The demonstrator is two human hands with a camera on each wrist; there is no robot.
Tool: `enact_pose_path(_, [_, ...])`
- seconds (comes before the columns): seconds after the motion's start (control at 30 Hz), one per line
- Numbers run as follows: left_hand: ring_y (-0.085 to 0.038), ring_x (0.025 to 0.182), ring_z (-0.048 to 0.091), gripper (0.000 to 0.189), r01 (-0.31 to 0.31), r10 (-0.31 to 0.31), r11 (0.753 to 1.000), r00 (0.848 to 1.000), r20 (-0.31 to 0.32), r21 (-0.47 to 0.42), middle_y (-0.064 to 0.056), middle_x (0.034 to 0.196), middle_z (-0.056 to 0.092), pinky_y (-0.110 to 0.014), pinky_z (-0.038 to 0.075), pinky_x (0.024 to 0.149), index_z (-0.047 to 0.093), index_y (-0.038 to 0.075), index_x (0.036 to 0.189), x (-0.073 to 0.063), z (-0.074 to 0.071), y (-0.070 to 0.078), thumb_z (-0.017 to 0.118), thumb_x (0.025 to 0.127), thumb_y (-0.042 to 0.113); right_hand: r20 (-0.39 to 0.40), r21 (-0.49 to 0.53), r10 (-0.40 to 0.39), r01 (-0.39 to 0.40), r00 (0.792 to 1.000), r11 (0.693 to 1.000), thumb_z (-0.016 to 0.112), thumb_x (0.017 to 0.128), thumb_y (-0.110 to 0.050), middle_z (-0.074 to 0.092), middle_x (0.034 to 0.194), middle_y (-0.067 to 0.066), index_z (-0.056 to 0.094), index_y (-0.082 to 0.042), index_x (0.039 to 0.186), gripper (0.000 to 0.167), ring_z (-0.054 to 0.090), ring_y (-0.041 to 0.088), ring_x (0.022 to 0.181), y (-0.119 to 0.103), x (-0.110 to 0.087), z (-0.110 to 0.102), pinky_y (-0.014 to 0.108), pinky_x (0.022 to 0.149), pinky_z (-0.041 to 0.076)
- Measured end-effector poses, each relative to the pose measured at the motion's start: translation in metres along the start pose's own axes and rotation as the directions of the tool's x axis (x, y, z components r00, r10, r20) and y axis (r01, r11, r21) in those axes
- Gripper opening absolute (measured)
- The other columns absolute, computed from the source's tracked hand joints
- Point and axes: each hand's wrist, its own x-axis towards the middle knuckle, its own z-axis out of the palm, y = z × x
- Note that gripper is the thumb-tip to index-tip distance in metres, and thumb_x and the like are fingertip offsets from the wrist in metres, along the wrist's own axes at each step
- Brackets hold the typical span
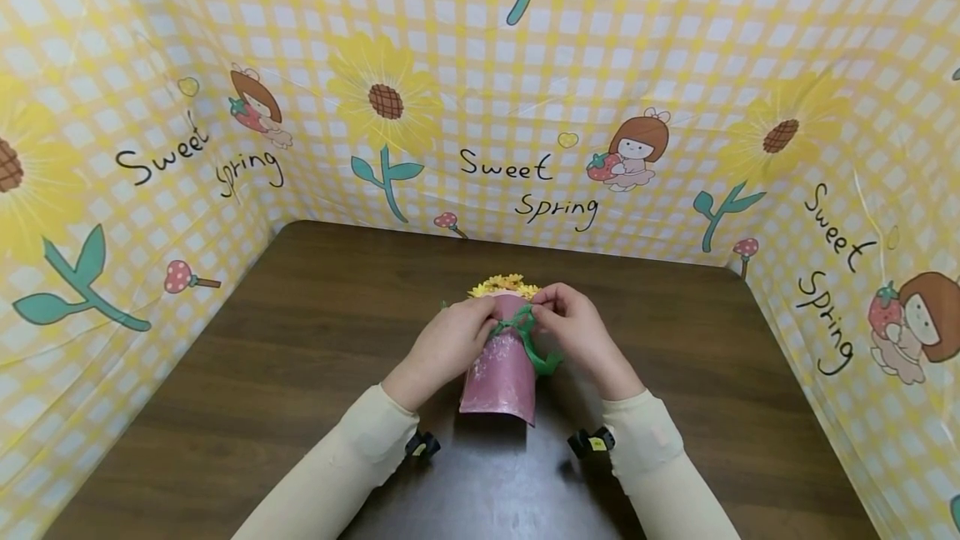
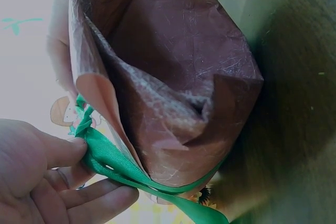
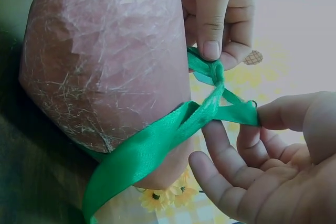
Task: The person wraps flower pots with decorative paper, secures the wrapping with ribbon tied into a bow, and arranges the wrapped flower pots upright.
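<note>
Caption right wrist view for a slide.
Left fingers and right fingers pinch a green ribbon looped around a pink wrapper, yellow flowers below.

Head view: the stems of the flowers [image 1: 504, 282] are hidden by the wrapper [image 1: 498, 382]. The ribbon [image 1: 542, 362] is lost to sight behind the wrapper, and its crossing between the hands is too small to make out. Both sleeves [image 1: 318, 473] [image 1: 667, 473] are cut off by the lower edge. Left wrist view: the wrapper is cropped above, the ribbon's tail below, and the left hand [image 2: 58, 177] at the left; the right hand [image 2: 60, 51] is pale, mostly concealed behind the wrapper. Right wrist view: the upper edge crops the wrapper; the background cloth [image 3: 294, 40] is washed out.
</note>
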Motion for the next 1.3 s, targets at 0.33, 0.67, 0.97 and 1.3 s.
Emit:
enact_pose_path(0.33, [-0.01,0.075,0.056,0.005,-0.005,0.005,1.0,1.0,-0.004,-0.004,0.006,0.086,0.061,-0.029,0.05,0.068,0.063,0.019,0.099,0.001,-0.001,-0.001,0.062,0.104,0.021,0.021,0.039,-0.022,0.021,1.0,0.999,0.064,0.101,-0.011,0.063,0.099,0.015,0.06,0.004,0.122,0.026,0.065,0.036,0.094,-0.002,0.001,-0.003,0.029,0.079,0.059])
enact_pose_path(0.67, [-0.01,0.076,0.056,0.004,-0.002,0.002,1.0,1.0,0.004,-0.008,0.006,0.087,0.063,-0.029,0.051,0.069,0.064,0.019,0.101,0.0,-0.002,0.0,0.062,0.104,0.021,0.033,0.0,-0.051,0.051,0.998,0.999,0.064,0.101,-0.012,0.062,0.094,0.01,0.059,0.005,0.123,0.028,0.065,0.027,0.086,0.0,0.001,-0.006,0.053,0.086,0.055])
enact_pose_path(0.97, [-0.01,0.076,0.056,0.007,-0.005,0.005,1.0,1.0,0.018,-0.02,0.007,0.086,0.062,-0.03,0.05,0.068,0.063,0.019,0.098,0.001,-0.002,0.0,0.06,0.104,0.02,0.036,0.024,-0.025,0.025,0.999,0.999,0.069,0.098,-0.012,0.063,0.098,0.011,0.061,0.001,0.121,0.028,0.064,0.027,0.086,-0.006,-0.002,-0.009,0.041,0.08,0.057])
enact_pose_path(1.3, [-0.009,0.079,0.057,0.005,-0.013,0.013,1.0,1.0,0.004,-0.023,0.007,0.09,0.063,-0.03,0.051,0.071,0.065,0.021,0.1,0.001,-0.002,-0.002,0.061,0.104,0.02,0.082,0.093,-0.04,0.033,0.996,0.995,0.072,0.097,-0.013,0.066,0.097,0.018,0.062,0.005,0.117,0.029,0.069,0.025,0.081,-0.004,-0.002,-0.012,0.04,0.078,0.06])
